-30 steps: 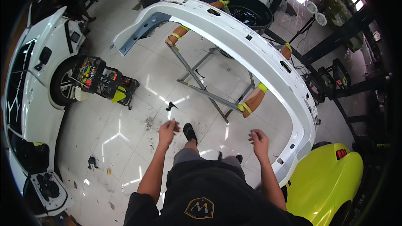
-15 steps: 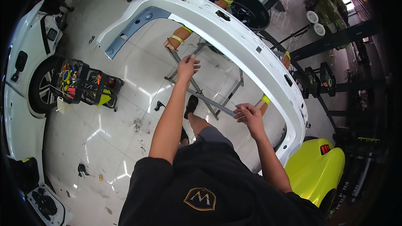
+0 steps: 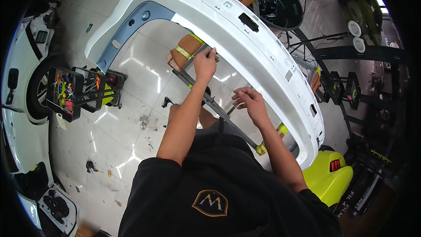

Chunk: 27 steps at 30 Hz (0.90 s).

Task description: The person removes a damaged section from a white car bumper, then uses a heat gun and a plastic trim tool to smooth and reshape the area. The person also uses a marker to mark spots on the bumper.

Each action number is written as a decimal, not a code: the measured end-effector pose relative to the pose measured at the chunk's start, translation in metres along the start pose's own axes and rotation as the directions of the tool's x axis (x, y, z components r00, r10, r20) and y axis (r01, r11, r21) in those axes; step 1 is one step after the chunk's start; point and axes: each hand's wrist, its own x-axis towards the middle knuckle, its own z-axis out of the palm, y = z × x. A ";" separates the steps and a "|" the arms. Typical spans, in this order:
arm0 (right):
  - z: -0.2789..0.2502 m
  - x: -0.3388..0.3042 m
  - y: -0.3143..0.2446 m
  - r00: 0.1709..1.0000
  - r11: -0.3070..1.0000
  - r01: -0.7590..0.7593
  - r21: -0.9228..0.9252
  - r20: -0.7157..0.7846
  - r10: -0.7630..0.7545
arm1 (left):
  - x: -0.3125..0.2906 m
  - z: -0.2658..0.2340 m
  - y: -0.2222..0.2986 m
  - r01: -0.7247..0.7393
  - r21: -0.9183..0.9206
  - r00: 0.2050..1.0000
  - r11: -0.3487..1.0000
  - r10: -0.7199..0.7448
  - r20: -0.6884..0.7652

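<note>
The white bumper cover (image 3: pixel 245 44) arced just ahead of both hands, its grey lower insert (image 3: pixel 125 33) ahead and left of the left hand. It appeared to rest on the metal stand (image 3: pixel 239 131), whose rail passed between the hands; propping looked done, and what was left could not be told. The left hand (image 3: pixel 205 66) was near the cover's inner edge, its grip and contact unclear. The right hand's (image 3: pixel 254 104) fingers were loosely apart, seemingly empty. Beside the left hand, a brown support pad (image 3: pixel 189 46) was already taped on.
</note>
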 end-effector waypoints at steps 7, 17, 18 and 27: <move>0.021 0.060 -0.021 1.000 1.000 -0.017 -0.015 0.003 0.017 | 0.003 0.005 -0.005 -0.108 -0.014 0.993 0.994 0.107 -0.052; 0.052 0.067 -0.013 0.980 0.995 -0.072 -0.067 -0.189 0.058 | 0.001 0.010 -0.020 0.032 -0.407 0.989 0.913 0.030 0.145; 0.054 0.067 -0.012 0.978 0.993 -0.074 -0.095 -0.201 0.054 | 0.000 0.009 -0.018 0.047 -0.458 0.988 0.888 0.028 0.155; 0.071 0.079 -0.018 0.945 0.981 -0.130 -0.147 -0.319 0.077 | 0.014 -0.010 -0.003 0.491 -0.657 0.867 0.572 -0.247 0.433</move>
